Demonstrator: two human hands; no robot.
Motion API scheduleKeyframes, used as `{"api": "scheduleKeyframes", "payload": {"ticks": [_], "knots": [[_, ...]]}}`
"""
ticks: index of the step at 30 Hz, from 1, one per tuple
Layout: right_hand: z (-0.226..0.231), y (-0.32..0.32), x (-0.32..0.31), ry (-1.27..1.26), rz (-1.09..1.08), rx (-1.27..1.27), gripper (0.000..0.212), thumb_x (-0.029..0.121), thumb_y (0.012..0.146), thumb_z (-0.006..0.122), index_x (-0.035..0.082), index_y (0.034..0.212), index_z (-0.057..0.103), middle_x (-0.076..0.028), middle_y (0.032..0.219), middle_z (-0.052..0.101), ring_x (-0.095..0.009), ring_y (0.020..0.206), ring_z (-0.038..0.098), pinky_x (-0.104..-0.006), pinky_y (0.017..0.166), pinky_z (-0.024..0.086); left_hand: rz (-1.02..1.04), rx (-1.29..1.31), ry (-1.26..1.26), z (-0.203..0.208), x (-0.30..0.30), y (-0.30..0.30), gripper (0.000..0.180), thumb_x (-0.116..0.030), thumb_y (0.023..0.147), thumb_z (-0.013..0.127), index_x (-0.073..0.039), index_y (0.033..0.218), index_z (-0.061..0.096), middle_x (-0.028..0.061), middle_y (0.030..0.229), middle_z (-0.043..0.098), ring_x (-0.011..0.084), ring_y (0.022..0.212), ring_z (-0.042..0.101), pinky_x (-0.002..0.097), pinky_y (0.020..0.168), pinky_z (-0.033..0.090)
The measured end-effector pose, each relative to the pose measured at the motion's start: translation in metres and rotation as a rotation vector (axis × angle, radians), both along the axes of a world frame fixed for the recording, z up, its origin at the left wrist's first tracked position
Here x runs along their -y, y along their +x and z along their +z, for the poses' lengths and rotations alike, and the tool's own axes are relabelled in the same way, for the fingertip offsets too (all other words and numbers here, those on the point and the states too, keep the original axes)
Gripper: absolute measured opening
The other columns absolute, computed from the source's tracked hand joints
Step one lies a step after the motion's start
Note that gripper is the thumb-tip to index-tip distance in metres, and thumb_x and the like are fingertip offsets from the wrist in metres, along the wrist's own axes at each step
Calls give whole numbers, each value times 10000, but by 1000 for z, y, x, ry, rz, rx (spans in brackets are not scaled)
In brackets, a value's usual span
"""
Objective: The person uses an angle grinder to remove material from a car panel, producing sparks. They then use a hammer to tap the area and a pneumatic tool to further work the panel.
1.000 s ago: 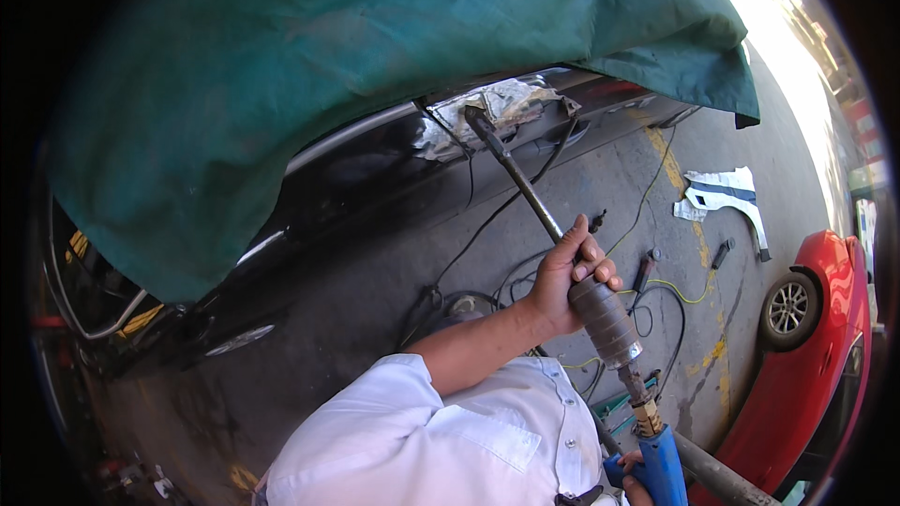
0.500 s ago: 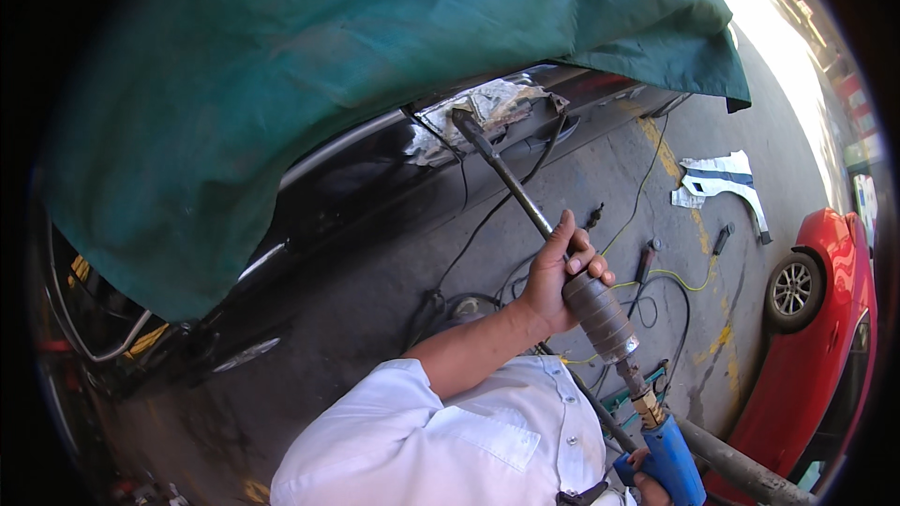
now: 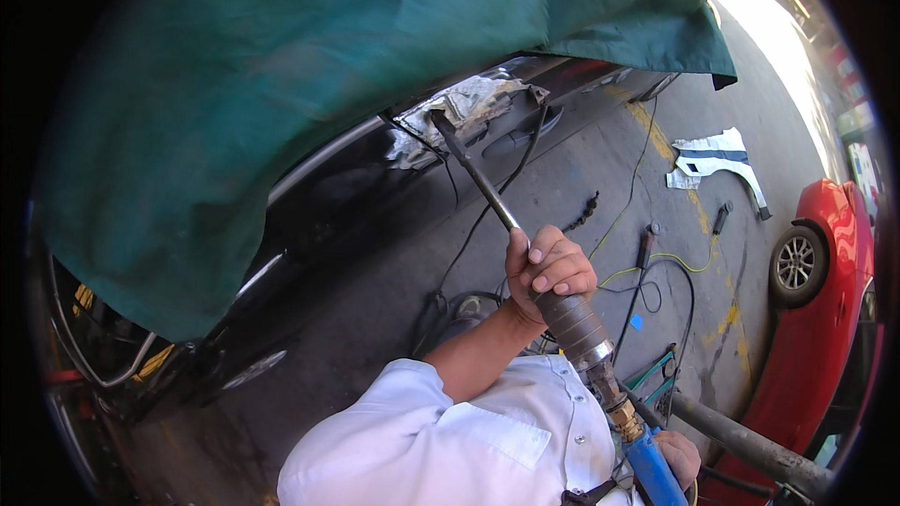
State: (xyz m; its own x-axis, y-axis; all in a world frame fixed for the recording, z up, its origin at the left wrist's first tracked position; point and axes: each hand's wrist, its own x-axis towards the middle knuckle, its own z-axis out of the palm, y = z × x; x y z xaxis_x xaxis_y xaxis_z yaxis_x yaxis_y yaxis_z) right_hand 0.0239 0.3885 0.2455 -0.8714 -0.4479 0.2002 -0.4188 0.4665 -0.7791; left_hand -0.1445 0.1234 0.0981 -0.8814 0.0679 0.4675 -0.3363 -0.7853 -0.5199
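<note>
A long slide hammer (image 3: 574,326) slants across my front, with a steel rod, a ribbed brown cylindrical weight, a brass fitting and a blue handle. My left hand (image 3: 555,265) is closed around the rod and the top end of the weight. Low on the right, my right hand (image 3: 679,457) is closed at the blue handle (image 3: 653,468); part of its grip is hidden behind the handle. The rod's far tip meets a crumpled patch of bare silvery metal (image 3: 476,101) on the side of a dark car (image 3: 337,183).
A green cover (image 3: 309,75) drapes over the dark car. Hoses and cables, a hand tool (image 3: 646,245) and a white fender panel (image 3: 714,161) lie on the floor. A grey pole (image 3: 750,445) stands near my right. Beyond is a red car (image 3: 804,356).
My left hand's raised thumb and loose fingers have wrapped more firmly around the slide hammer. The handle has turned, and my right hand shows more beside it. The view has shifted slightly.
</note>
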Motion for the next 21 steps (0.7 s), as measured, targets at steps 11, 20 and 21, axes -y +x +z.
{"api": "scheduleKeyframes", "payload": {"ticks": [11,20,21], "knots": [[-47,28,-28,-99,-202,284,281,215,722,772,29,919,697,-126,778,683,-299,680,674,-374,682,558,-72,254,-304,22,11,0,524,-493,1036,598,-146,646,560,-42,492,462,133,684,620,352,744,533],[-49,32,-11,160,-351,348,219,207,645,706,13,712,627,-132,686,632,-378,591,617,-387,608,511,-346,122,-370,-13,-17,37,635,-573,1096,382,-110,711,586,-53,510,452,127,666,598,338,706,517],[-52,37,-15,76,-349,317,234,211,652,717,14,745,633,-133,705,636,-365,610,624,-393,631,516,-346,122,-380,-9,-18,33,640,-576,1097,374,-110,712,586,-52,507,449,127,669,600,338,705,518]]}}
